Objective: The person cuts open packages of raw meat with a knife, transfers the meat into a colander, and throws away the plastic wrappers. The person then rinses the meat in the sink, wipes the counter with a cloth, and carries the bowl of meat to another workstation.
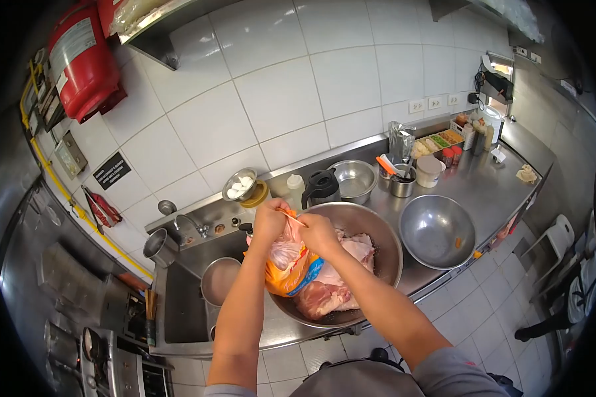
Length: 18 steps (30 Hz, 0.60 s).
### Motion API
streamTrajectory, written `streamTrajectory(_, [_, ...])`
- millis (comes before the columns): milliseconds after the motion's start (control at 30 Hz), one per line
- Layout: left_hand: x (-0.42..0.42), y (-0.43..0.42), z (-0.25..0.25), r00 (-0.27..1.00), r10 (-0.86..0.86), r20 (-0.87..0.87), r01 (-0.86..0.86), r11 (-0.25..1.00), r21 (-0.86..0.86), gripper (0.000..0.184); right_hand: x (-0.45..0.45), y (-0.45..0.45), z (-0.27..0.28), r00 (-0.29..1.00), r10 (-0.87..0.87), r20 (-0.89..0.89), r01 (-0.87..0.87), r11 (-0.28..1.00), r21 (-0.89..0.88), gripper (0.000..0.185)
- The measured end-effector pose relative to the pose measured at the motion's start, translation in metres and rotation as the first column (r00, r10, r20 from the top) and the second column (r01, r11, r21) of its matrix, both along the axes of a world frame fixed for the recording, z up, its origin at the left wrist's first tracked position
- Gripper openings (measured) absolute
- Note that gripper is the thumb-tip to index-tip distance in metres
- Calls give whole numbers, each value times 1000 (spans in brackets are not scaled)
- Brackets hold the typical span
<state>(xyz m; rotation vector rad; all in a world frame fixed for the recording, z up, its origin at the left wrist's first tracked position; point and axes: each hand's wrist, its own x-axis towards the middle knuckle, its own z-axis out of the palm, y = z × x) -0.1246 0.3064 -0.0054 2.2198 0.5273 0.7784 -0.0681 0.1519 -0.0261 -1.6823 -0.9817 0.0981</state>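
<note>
An orange, blue-banded plastic bag (pixel 293 276) of raw poultry hangs or rests at the left side of a large metal bowl (pixel 392 241); whether it touches the contents is unclear. My left hand (pixel 269 223) is closed on the bag's gathered top. Beside it, my right hand (pixel 317 234) pinches the same top edge, with the plastic stretched between both hands. Large pieces of raw meat (pixel 324 299) lie in the bowl, under my right forearm. Part of the bag is covered by my left forearm.
A sink (pixel 187 311) with a metal pot (pixel 220 281) is at left. Behind the bowl stand a black-handled jug (pixel 322 187) and a metal pan (pixel 355 180). Another metal bowl (pixel 437 231) sits at right, near the counter's front edge. A small bowl of eggs (pixel 240 184) stands by the wall.
</note>
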Motion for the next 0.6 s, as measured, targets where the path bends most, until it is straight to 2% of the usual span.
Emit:
streamTrajectory(33, [1,5,-7,996,-47,74,59,985,-161,18,-2,3,-10,972,91,-215,-81,995,55,23])
streamTrajectory(67, [2,10,-13,984,-81,156,127,941,-313,19,-4,6,-19,971,94,-219,-84,995,53,23])
streamTrajectory(100, [-1,9,-10,985,-77,153,122,942,-314,19,-6,11,-28,853,228,-469,-153,969,194,23])
streamTrajectory(133, [-6,6,-2,984,-80,160,141,896,-422,21,-12,12,-33,654,370,-660,-176,923,343,23])
streamTrajectory(167, [-12,3,6,982,-79,172,159,838,-523,23,-17,11,-38,650,376,-661,-184,921,343,23])
streamTrajectory(200, [-15,3,7,981,-69,179,154,840,-520,23,-21,7,-36,551,410,-727,-115,900,420,19])
streamTrajectory(233, [-17,1,7,982,-139,128,182,879,-440,23,-21,3,-35,445,448,-775,-36,874,485,16])
streamTrajectory(267, [-16,0,10,976,-207,75,220,909,-354,24,-19,-1,-34,455,454,-766,-47,871,489,16])
streamTrajectory(300, [-31,-18,34,972,-216,-93,178,934,-309,21,-16,-6,-38,451,471,-758,-40,859,510,17])
streamTrajectory(333, [-44,-25,41,972,-214,-94,175,933,-314,21,-14,-14,-44,438,483,-758,-28,850,526,18])
streamTrajectory(367, [-58,-28,44,969,-220,-114,212,974,-74,22,-7,-21,-46,401,480,-780,-62,864,500,19])
streamTrajectory(400, [-73,-31,45,965,-222,-138,245,954,172,28,-5,-26,-44,391,477,-787,-62,867,495,19])
streamTrajectory(433, [-91,-38,47,965,-220,-143,243,955,167,28,-2,-30,-39,446,406,-798,-36,899,437,22])
streamTrajectory(467, [-110,-46,47,985,-118,-122,139,973,182,45,-1,-31,-35,501,334,-798,-9,925,381,24])
streamTrajectory(500, [-126,-55,47,995,-15,-97,34,980,196,62,-3,-29,-36,568,320,-758,10,918,396,25])
streamTrajectory(533, [-138,-70,45,995,-13,-95,32,980,195,62,-8,-30,-34,568,320,-758,8,919,394,25])
streamTrajectory(600, [-151,-111,26,982,114,148,-82,976,-203,73,-22,-32,-31,686,306,-660,7,904,427,28])
